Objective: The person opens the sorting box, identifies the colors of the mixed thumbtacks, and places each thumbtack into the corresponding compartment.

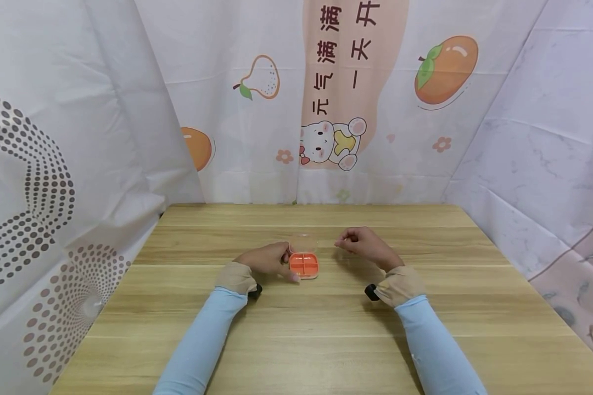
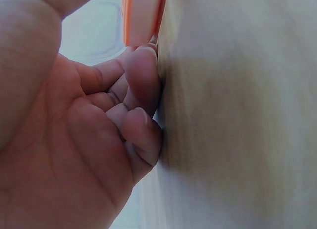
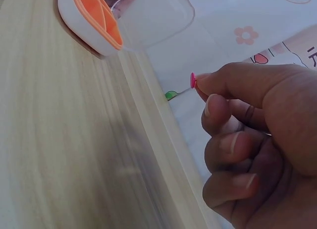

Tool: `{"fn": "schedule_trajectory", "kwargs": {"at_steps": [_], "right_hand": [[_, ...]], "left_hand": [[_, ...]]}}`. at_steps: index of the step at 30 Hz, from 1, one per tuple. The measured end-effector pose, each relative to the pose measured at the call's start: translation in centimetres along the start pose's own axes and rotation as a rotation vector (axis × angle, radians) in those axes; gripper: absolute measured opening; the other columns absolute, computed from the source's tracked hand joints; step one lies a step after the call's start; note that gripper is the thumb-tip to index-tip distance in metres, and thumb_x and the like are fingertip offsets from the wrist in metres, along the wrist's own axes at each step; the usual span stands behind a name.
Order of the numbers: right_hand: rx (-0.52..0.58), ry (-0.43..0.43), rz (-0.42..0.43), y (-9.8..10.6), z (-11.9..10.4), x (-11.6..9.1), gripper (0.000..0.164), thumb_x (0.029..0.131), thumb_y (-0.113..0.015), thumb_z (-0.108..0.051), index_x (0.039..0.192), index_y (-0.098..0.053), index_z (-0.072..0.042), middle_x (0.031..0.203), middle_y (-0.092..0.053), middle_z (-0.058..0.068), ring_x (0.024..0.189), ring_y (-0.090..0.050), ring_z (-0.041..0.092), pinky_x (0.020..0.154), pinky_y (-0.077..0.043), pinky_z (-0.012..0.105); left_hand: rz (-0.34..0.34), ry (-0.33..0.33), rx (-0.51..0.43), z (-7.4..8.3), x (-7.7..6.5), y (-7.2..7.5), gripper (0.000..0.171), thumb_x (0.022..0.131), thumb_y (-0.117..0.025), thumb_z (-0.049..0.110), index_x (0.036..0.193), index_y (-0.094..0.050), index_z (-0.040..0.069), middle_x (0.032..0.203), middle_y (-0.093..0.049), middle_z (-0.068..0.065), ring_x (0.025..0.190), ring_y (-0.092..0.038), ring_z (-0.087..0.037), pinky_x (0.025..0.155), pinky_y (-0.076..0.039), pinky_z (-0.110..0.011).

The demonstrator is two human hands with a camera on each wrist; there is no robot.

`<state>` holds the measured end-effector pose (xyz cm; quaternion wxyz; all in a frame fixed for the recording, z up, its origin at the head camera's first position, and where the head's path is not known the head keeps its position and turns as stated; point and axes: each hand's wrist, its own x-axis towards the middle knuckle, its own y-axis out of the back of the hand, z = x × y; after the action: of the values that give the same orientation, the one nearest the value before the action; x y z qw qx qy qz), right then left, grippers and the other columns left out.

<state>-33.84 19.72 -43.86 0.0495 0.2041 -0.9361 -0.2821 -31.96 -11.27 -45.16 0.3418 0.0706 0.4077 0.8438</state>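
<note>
An orange and white pill box (image 1: pixel 303 265) with several compartments lies on the table, its clear lid (image 1: pixel 303 243) swung open to the far side. My left hand (image 1: pixel 268 260) holds the box from the left, thumb by the near edge and fingers at the side toward the lid. In the left wrist view the curled lower fingers rest along the tabletop. To the right of the box, my right hand (image 1: pixel 369 247) is raised over the table. Its thumb and index finger pinch a small pink disc (image 3: pixel 192 81), while the other fingers curl inward.
The wooden table (image 1: pixel 296 351) reaches back to a printed curtain (image 1: pixel 257 126). More curtains hang along the left (image 1: pixel 113 137) and right sides. A black strap piece (image 1: pixel 371 292) sits at the right wrist.
</note>
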Motion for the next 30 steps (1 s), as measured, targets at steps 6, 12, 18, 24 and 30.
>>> {"fn": "schedule_trajectory", "kwargs": {"at_steps": [6, 12, 18, 24, 30], "right_hand": [[-0.014, 0.031, -0.010, -0.5, 0.0, 0.3, 0.022, 0.095, -0.065, -0.027, 0.102, -0.069, -0.007, 0.088, -0.060, 0.020, 0.072, -0.051, 0.017, 0.065, -0.046, 0.033], [-0.054, 0.066, -0.007, -0.9, -0.6, 0.2, 0.019, 0.095, -0.065, -0.026, 0.100, -0.070, -0.008, 0.079, -0.057, 0.014, 0.067, -0.047, 0.017, 0.058, -0.041, 0.028], [-0.069, 0.075, -0.027, -1.4, -1.0, 0.2, 0.020, 0.096, -0.064, -0.025, 0.101, -0.069, -0.007, 0.082, -0.058, 0.019, 0.066, -0.046, 0.018, 0.059, -0.041, 0.029], [-0.066, 0.068, -0.034, -1.5, -1.0, 0.4, 0.020, 0.096, -0.063, -0.025, 0.100, -0.070, -0.007, 0.080, -0.058, 0.017, 0.065, -0.046, 0.019, 0.058, -0.041, 0.030], [-0.065, 0.074, -0.041, -1.7, -1.0, 0.5, 0.019, 0.096, -0.063, -0.024, 0.100, -0.069, -0.006, 0.076, -0.057, 0.009, 0.065, -0.046, 0.018, 0.057, -0.040, 0.028]], "left_hand": [[0.000, 0.004, -0.003, -0.1, 0.0, 0.0, 0.064, 0.074, -0.082, 0.045, 0.114, -0.048, 0.008, 0.093, -0.050, -0.004, 0.084, -0.045, -0.014, 0.070, -0.039, -0.025], [-0.004, -0.020, -0.034, -0.2, 0.1, 0.0, 0.065, 0.073, -0.083, 0.043, 0.114, -0.049, 0.007, 0.092, -0.051, -0.005, 0.083, -0.045, -0.014, 0.070, -0.039, -0.024], [-0.007, -0.022, -0.036, -0.2, 0.2, 0.1, 0.064, 0.074, -0.083, 0.042, 0.115, -0.049, 0.007, 0.092, -0.050, -0.006, 0.082, -0.045, -0.015, 0.069, -0.038, -0.024], [-0.007, -0.011, -0.029, -0.1, 0.3, 0.1, 0.066, 0.073, -0.083, 0.044, 0.115, -0.048, 0.006, 0.093, -0.050, -0.006, 0.083, -0.045, -0.015, 0.070, -0.039, -0.025], [-0.007, -0.011, -0.031, -0.2, 0.3, 0.0, 0.067, 0.073, -0.083, 0.044, 0.116, -0.049, 0.007, 0.092, -0.051, -0.005, 0.082, -0.045, -0.015, 0.069, -0.039, -0.025]]}}
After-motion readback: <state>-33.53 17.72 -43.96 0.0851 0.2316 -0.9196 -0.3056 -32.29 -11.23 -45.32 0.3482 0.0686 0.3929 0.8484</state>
